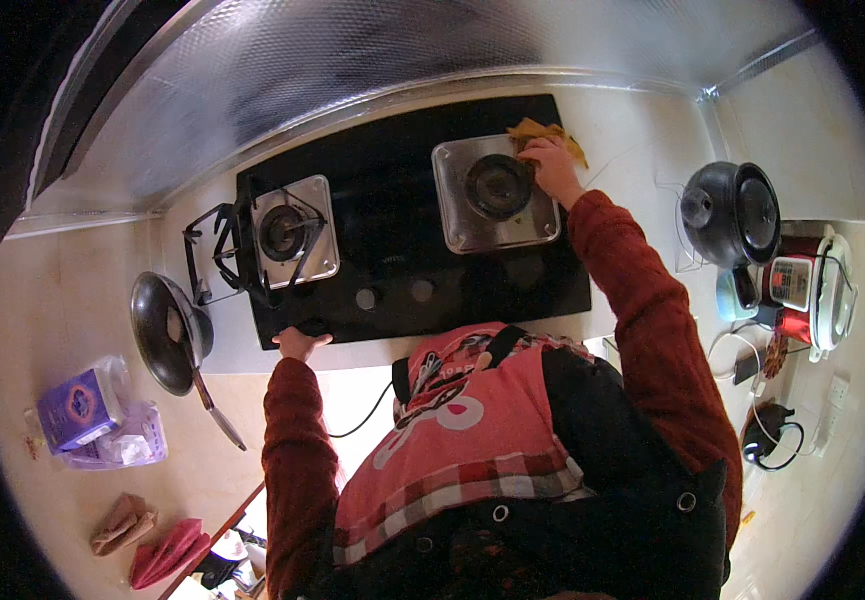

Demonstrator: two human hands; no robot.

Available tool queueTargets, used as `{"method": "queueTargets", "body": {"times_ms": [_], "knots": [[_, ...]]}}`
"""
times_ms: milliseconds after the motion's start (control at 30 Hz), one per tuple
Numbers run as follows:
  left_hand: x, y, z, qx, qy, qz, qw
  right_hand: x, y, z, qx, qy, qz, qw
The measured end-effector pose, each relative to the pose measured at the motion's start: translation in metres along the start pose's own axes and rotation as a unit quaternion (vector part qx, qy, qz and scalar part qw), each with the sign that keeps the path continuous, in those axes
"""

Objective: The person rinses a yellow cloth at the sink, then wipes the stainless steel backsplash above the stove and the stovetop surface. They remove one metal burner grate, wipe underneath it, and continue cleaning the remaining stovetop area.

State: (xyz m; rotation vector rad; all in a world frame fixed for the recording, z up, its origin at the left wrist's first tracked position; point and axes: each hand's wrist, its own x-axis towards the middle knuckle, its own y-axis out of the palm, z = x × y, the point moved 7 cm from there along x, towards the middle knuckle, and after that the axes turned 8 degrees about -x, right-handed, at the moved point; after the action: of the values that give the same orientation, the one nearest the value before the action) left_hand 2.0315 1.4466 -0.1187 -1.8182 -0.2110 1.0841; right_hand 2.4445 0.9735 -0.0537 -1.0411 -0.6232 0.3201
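Note:
A black two-burner gas cooktop [383,220] lies before me. With my right hand [553,168] I press a yellow-brown cloth [543,130] at the far right corner of the right burner's metal tray [463,225]; the fingers are closed on it. The round burner head [499,187] sits just left of that hand, with no grate over it. My left hand [301,343] rests at the cooktop's front left edge, its thumb and fingers spread and holding nothing. Black pan grates [243,245] stand tilted around the left burner [286,232].
On the left are a wok [165,330] with a handle, tissue packs [83,410], a brown cloth [125,523] and a red cloth [171,552]. To the right stand a dark pot [733,212], a red-and-white cooker [813,290] and cords. A foil-lined wall [373,60] rises behind.

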Motion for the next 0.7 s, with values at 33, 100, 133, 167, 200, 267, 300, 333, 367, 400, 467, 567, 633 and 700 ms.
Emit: {"method": "queueTargets", "body": {"times_ms": [33,100,133,167,200,267,300,333,367,400,467,567,633,700], "knots": [[0.002,-0.001,-0.001,0.006,0.013,-0.006,1.0,0.0,0.0,0.003,-0.005,-0.015,0.006,1.0],[0.003,-0.001,0.002,0.028,0.013,-0.022,0.999,0.001,0.001,0.005,-0.003,-0.021,0.041,0.999],[0.005,0.0,0.005,0.046,0.001,-0.014,0.999,0.003,0.001,0.005,-0.009,-0.014,0.052,0.998],[0.005,0.001,0.007,0.027,0.002,-0.004,1.0,0.005,0.003,0.004,-0.032,-0.01,0.077,0.996],[0.005,0.0,0.006,0.038,0.016,-0.017,0.999,0.006,-0.002,0.006,-0.017,-0.016,0.051,0.998],[0.005,0.0,0.013,0.064,-0.031,0.001,0.997,0.005,-0.005,0.002,-0.013,0.019,0.034,0.999],[0.006,0.0,0.014,0.068,-0.041,0.007,0.997,0.002,-0.005,0.004,-0.024,0.01,0.027,0.999],[0.005,-0.002,0.015,0.071,-0.046,0.003,0.996,-0.003,-0.004,0.004,-0.024,0.009,0.031,0.999],[0.004,-0.003,0.013,0.067,-0.041,0.003,0.997,-0.009,-0.003,0.004,-0.025,0.005,0.037,0.999],[0.003,-0.007,0.013,0.086,-0.047,-0.019,0.995,-0.015,-0.004,0.006,-0.022,-0.011,0.026,0.999],[0.002,-0.006,0.011,0.041,-0.042,0.0,0.998,-0.024,-0.007,0.002,0.005,0.005,-0.002,1.0],[0.001,-0.007,0.009,0.045,-0.042,0.018,0.998,-0.026,0.0,-0.008,0.03,0.068,0.01,0.997],[-0.002,-0.008,0.01,0.071,-0.066,0.035,0.995,-0.021,-0.004,-0.01,0.052,0.08,-0.041,0.995],[-0.005,-0.01,0.01,0.068,-0.079,0.04,0.994,-0.016,-0.002,-0.012,0.059,0.091,-0.04,0.993]]}}
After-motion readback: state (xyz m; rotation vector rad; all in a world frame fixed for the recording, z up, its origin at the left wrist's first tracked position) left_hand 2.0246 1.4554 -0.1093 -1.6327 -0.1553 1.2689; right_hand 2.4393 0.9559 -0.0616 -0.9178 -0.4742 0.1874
